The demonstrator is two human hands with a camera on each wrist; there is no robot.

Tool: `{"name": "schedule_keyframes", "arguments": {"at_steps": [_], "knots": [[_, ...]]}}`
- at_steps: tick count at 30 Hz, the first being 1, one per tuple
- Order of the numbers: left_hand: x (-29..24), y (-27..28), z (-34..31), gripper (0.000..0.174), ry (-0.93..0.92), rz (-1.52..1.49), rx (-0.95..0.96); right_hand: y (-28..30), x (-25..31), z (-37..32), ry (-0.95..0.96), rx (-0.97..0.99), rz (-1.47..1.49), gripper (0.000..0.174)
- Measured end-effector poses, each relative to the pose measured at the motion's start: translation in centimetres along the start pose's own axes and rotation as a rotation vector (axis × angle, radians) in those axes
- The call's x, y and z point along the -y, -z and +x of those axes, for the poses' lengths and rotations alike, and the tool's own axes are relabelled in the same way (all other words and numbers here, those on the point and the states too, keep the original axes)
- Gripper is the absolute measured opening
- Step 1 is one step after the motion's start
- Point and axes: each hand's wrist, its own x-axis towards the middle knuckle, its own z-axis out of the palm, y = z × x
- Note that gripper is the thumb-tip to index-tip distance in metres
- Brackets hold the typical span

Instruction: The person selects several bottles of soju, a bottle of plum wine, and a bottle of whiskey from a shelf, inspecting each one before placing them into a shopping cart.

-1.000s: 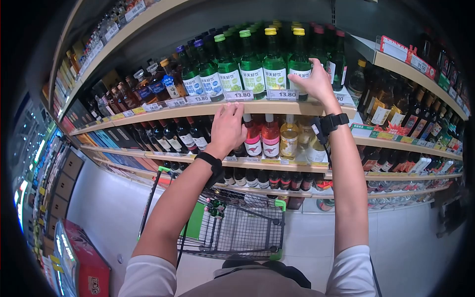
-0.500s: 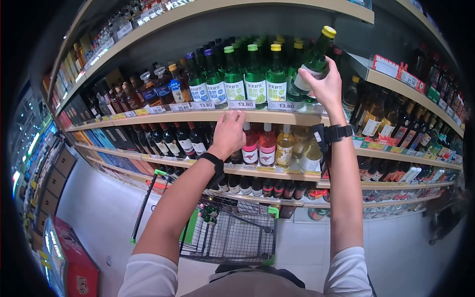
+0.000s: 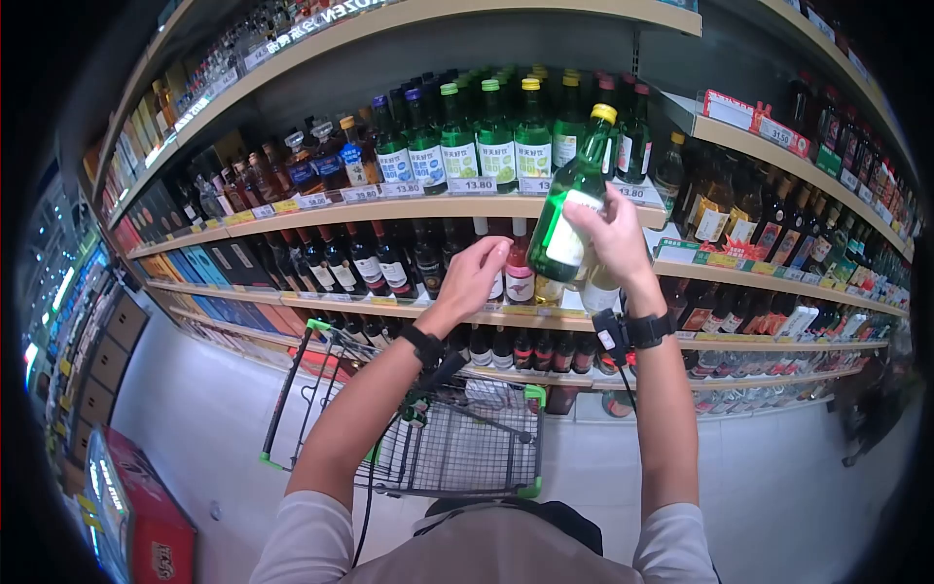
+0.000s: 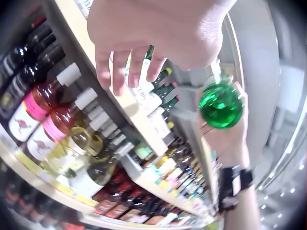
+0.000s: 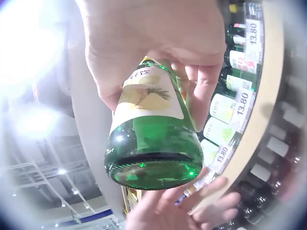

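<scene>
My right hand (image 3: 618, 238) grips a green glass bottle (image 3: 562, 234) with a yellow cap, tilted in front of the shelf edge. In the right wrist view the bottle's (image 5: 151, 129) pale label shows a yellow fruit, and its base faces the camera. My left hand (image 3: 475, 282) is held left of the bottle, apart from it, its fingers loosely extended and holding nothing. From the left wrist view, the bottle's round green base (image 4: 221, 104) shows beyond the left hand (image 4: 153, 33). A row of green bottles (image 3: 495, 146) stands on the shelf behind.
Below the shelf edge (image 3: 389, 213) stand wine bottles (image 3: 365, 263) and pink ones. A shopping cart (image 3: 467, 457) with small green bottles (image 3: 415, 413) inside is beneath my arms. A red display case (image 3: 146, 516) stands at lower left, and another stocked shelf (image 3: 778, 273) on the right.
The right hand has lifted the yellow-capped bottle off the shelf and brought it down and toward me. My left hand has left the shelf edge and moved slightly right and lower.
</scene>
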Motion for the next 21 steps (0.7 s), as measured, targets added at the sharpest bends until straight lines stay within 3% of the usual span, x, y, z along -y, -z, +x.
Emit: {"name": "schedule_keyframes", "arguments": {"at_steps": [1,4,5,7,9,12,21], "knots": [[0.2,-0.2,-0.9,0.054,0.033,-0.358,0.066,-0.2,-1.1,-0.8,-0.047,0.021,0.01,0.038],[-2.5,-0.8,-4.2,0.059,-0.046,-0.506,0.109,-1.6,-3.3,-3.3,-0.075,0.034,-0.069,0.045],[-3.3,-1.0,-5.3,0.069,-0.06,-0.483,0.136,-2.3,-3.9,-4.0,-0.082,0.031,-0.075,0.047],[-4.2,-2.2,-6.8,0.079,-0.045,-0.527,0.085,-3.5,-5.1,-4.8,-0.139,0.033,-0.141,0.053],[-3.9,-1.4,-7.9,0.083,0.025,-0.572,0.073,-4.1,-4.7,-5.5,-0.193,0.115,-0.222,0.048],[-2.5,-0.2,-9.5,0.083,0.033,-0.667,0.04,-4.3,-4.7,-5.9,-0.337,0.162,0.148,0.043],[-0.4,2.7,-13.1,0.08,0.074,-0.96,0.057,-8.2,-7.9,-5.7,-0.333,0.292,0.342,0.047]]}}
